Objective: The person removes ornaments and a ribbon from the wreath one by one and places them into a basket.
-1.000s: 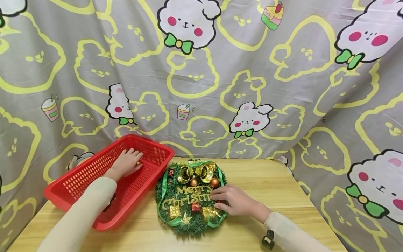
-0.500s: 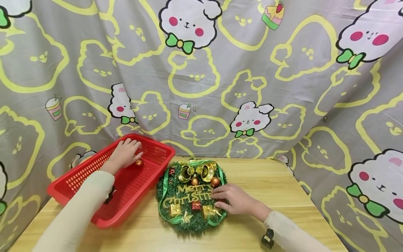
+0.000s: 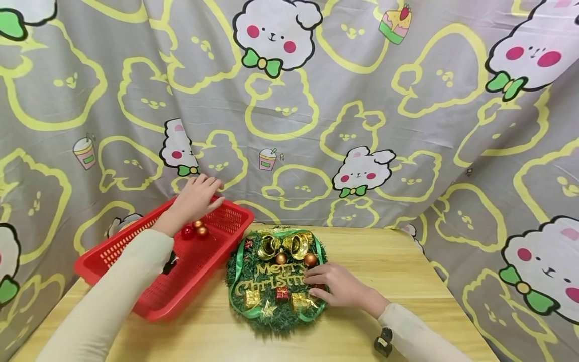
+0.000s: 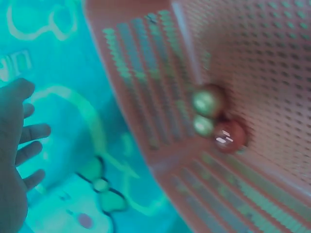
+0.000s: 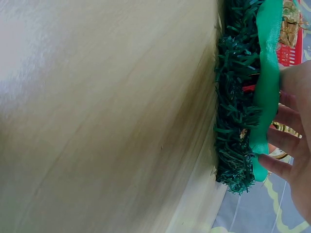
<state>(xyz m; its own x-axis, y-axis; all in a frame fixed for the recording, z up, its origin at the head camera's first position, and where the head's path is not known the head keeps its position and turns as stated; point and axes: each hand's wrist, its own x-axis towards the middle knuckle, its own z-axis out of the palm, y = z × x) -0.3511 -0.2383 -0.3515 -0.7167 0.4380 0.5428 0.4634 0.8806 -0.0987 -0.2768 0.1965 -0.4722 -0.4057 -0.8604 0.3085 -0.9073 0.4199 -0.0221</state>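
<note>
My left hand (image 3: 197,196) is raised over the far end of the red plastic basket (image 3: 246,215), fingers spread and holding nothing. Inside the basket beneath it are two copper-gold bauble balls (image 3: 202,231) and a shiny red bauble (image 4: 230,136), grouped in a corner. At the middle of the table lies a round green Christmas wreath (image 3: 276,327) with a gold "Merry Christmas" sign (image 3: 262,287), gold bells (image 3: 298,246) and small gift boxes. On its right edge rests my right hand (image 3: 336,286), its fingers lying across the green ribbon (image 5: 268,63) in the right wrist view.
The wooden table (image 3: 371,251) carries the basket on the left. A patterned grey curtain (image 3: 289,125) hangs behind the table and along both sides. A black item (image 3: 169,262) shows by the left wrist, partly hidden by the sleeve.
My left hand has risen up and away from the basket floor, uncovering the red and copper-gold baubles there. The right hand stays on the wreath.
</note>
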